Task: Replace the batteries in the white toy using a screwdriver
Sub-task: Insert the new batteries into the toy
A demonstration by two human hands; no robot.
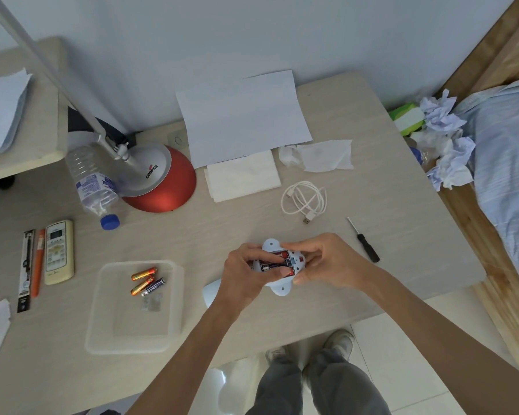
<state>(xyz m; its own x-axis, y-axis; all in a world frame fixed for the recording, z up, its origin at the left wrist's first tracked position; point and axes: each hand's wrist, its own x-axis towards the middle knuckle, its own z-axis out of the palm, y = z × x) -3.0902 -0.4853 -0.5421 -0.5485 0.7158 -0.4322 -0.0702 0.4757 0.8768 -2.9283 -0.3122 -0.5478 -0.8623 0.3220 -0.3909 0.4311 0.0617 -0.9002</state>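
You are holding the white toy point(283, 290) low over the counter point(402, 265), close to its near edge, underside up and battery bay open. Your left hand point(243, 274) is curling round the toy's nine o'clock side, with the thumb lying across the cells point(271, 261) in the bay. Your right hand point(324, 262) is pinching the three o'clock end between thumb and fingers.

You seem to be working on the cells themselves; I cannot tell whether you are seating or prising them.

Tucked under your left wrist, at seven o'clock from the toy, a white curved piece point(211, 292) is lying, probably the bay's cover.

At nine o'clock a clear tray point(108, 330) is holding three loose batteries point(146, 280) and some small clear bits, too small to make out.

Once the cells are sitting right, you will be needing that cover back on and a free hand for the screwdriver point(364, 241). It is lying apart at two o'clock, with nothing between it and your right hand.

Farther off:
- A coiled white cable point(304, 200) is at one o'clock.
- Tissues point(243, 175) and a paper sheet point(240, 115) are at twelve.
- A red lamp base point(162, 190) and a bottle point(93, 181) are at ten.

None of these is crowding your work.
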